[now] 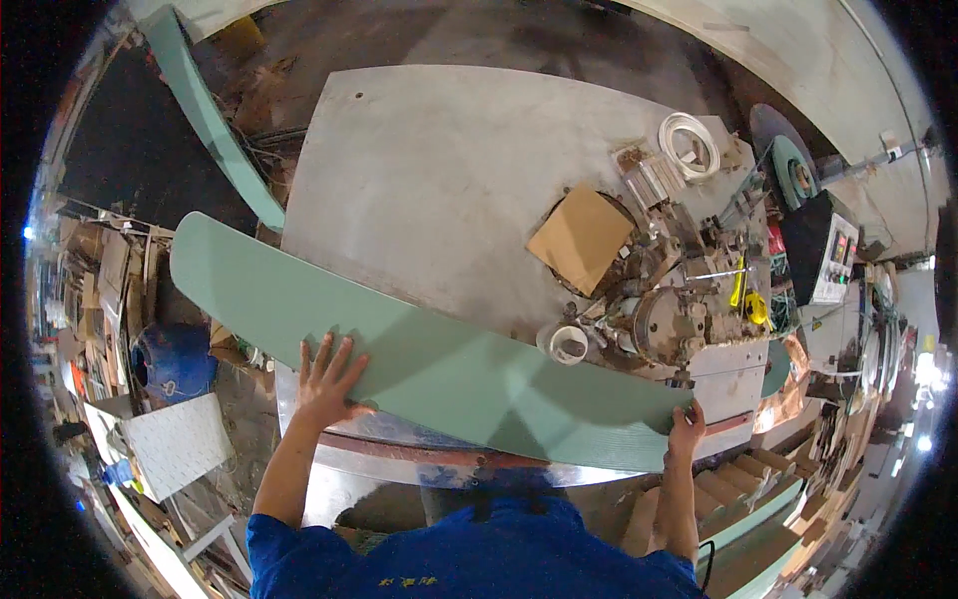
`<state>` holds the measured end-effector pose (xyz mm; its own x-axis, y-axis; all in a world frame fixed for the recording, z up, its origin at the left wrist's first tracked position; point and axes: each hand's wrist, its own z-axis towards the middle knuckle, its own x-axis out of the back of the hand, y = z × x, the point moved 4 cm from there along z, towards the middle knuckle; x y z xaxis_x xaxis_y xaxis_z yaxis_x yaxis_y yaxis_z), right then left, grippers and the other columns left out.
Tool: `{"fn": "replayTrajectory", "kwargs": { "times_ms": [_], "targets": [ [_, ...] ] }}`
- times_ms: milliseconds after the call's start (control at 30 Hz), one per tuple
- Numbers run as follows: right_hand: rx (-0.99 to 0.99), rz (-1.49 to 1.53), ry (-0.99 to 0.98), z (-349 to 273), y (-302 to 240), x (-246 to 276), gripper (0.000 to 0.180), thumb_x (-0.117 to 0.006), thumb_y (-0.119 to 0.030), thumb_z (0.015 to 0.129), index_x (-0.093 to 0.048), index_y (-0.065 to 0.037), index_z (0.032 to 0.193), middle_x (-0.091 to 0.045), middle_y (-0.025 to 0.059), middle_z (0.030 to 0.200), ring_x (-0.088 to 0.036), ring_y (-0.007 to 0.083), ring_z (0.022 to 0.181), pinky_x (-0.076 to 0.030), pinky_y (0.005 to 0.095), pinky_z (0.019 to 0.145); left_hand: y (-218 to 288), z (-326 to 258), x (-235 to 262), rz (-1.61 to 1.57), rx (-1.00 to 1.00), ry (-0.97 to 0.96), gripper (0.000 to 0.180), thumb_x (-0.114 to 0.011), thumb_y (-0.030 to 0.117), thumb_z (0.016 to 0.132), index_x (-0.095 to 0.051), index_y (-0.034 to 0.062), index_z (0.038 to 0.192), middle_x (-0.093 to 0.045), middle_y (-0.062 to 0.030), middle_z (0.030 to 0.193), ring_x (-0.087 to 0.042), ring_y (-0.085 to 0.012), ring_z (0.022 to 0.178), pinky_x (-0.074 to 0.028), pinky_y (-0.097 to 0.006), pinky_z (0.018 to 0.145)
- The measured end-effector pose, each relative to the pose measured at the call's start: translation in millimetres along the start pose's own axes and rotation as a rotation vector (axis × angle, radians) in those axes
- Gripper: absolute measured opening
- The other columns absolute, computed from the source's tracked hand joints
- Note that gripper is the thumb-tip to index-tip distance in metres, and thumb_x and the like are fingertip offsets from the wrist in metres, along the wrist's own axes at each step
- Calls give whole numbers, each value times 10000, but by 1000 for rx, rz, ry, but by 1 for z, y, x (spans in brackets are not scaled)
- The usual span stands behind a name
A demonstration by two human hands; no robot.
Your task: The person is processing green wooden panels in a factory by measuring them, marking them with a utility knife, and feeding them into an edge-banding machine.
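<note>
A long pale-green board [449,364] with rounded ends lies slantwise across the near side of a grey metal machine table [429,190]. Its left end sticks out past the table. My left hand [324,384] rests flat on the board, left of its middle, with fingers spread. At the board's right end, my right hand [686,431] grips the corner between thumb and fingers. Just beyond that end stands the machine's roller head [659,324], close to the board's far edge. A white cup-like cylinder [568,344] sits by the same edge.
Cardboard [582,238] covers part of the table near the rollers. A white coil [689,147] and a yellow tape measure [755,308] lie on the machine. Right of it are a control box [830,250] and stacked boards [738,489]. A curved green piece [205,110] stands far left, beyond a blue bin [175,361].
</note>
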<state>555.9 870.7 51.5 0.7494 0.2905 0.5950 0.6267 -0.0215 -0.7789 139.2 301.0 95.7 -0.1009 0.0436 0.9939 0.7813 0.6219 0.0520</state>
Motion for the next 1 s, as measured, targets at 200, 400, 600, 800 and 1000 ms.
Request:
{"fn": "replayTrajectory", "kwargs": {
  "times_ms": [200, 400, 600, 800, 1000],
  "targets": [
    [-15, 11, 24, -25, -27, -24, 438, -679, -9, 853, -601, 73, 1277, -646, 128, 1118, -601, 211, 999, -504, 341, 848, -24, 1, 4, -18, 37, 6, 963, -706, 763, 594, -576, 245, 1396, -404, -126, 1562, -279, -425, 1480, -107, -741, 1161],
    [-14, -51, 35, -47, -51, -51, 461, -716, -86, 888, -584, 32, 1314, -607, 133, 1161, -608, 219, 1019, -504, 342, 862, -47, -8, 18, -48, 124, -26, 904, -850, 588, 523, -624, 250, 1331, -356, -113, 1601, -228, -392, 1510, -20, -734, 1169],
    [-56, 48, 22, -66, -63, -75, 482, -735, -104, 870, -592, 7, 1317, -563, 138, 1176, -606, 223, 1011, -505, 358, 868, -68, -42, -5, -160, 409, 168, 984, -935, 353, 501, -582, 249, 1414, -188, -180, 1658, -127, -432, 1527, -67, -670, 1194],
    [110, -154, 74, -77, -59, -97, 499, -753, -120, 850, -612, -84, 1327, -556, 152, 1118, -620, 283, 1008, -520, 400, 876, -75, -69, -4, -658, 927, 266, 1128, -893, 227, 655, -278, 221, 1600, -144, -242, 1645, -234, -391, 1501, -260, -483, 1199],
    [293, -213, 142, -109, -89, -116, 335, -729, -174, 877, -683, -97, 1201, -569, 152, 1076, -581, 296, 961, -493, 411, 844, -142, -74, -47, -1564, 1008, 451, 802, -663, 261, 944, -219, 142, 1601, -359, -163, 1549, -423, -332, 1390, -392, -412, 1109]
  ]
}}
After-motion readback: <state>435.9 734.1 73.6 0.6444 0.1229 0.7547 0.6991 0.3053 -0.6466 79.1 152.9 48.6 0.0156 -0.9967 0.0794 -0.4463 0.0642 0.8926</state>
